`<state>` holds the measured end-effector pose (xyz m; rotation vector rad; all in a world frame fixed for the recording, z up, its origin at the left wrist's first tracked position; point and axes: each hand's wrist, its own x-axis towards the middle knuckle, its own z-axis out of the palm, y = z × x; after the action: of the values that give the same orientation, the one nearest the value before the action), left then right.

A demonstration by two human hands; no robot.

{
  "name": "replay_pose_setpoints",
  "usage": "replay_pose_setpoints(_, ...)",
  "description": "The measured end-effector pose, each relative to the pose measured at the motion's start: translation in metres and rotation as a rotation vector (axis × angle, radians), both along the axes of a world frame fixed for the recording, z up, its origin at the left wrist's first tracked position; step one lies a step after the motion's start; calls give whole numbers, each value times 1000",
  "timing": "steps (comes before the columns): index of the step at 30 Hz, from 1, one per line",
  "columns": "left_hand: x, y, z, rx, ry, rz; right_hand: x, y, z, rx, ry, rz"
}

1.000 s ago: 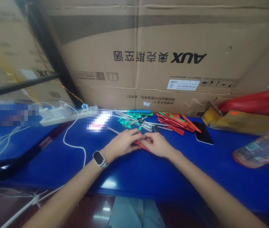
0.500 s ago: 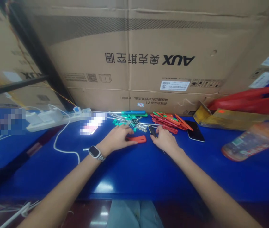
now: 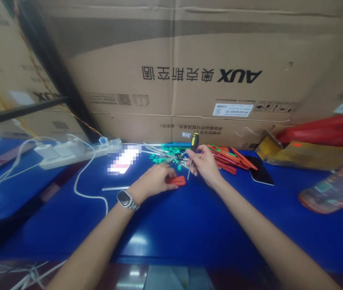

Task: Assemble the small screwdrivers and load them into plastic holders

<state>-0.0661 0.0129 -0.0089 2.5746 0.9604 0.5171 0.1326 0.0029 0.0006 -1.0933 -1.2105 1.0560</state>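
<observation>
My left hand (image 3: 154,181) is closed on a flat red plastic handle (image 3: 179,181) with a slot in it, low over the blue table. A thin metal rod (image 3: 113,188) shows on the other side of that wrist; whether it joins the handle is hidden. My right hand (image 3: 205,164) grips a screwdriver (image 3: 194,141) with a black and yellow grip. It stands nearly upright, its shaft pointing down beside the red handle's right end. Just behind both hands lies a heap of green pieces and metal rods (image 3: 171,155).
Red and orange handles (image 3: 228,159) are piled on the right, beside a dark phone (image 3: 261,171). A bottle (image 3: 331,189) lies farther right, near a yellow-taped box (image 3: 310,153). A lit screen (image 3: 125,159) and a power strip (image 3: 68,155) are left. Large cardboard (image 3: 189,48) stands behind.
My right hand has raised the screwdriver and turned it upright, shaft down. My left hand still holds the red handle. The view has shifted slightly left.
</observation>
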Motion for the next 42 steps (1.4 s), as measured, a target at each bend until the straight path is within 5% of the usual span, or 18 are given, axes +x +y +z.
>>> replay_pose_setpoints(4, -15, 5, 8, -137, -83, 115, -19, 24, -1, 134, -69, -17)
replay_pose_setpoints(12, -25, 17, 0, -44, -104, 190, -26, 33, -28, 229, -474, -102)
replay_pose_setpoints(25, 2, 10, -11, -70, -325, 276, -11, -4, -13, 132, 66, -91)
replay_pose_setpoints(42, 1, 10, -9, -93, -299, 212, -13, -15, -6, 143, 68, -74)
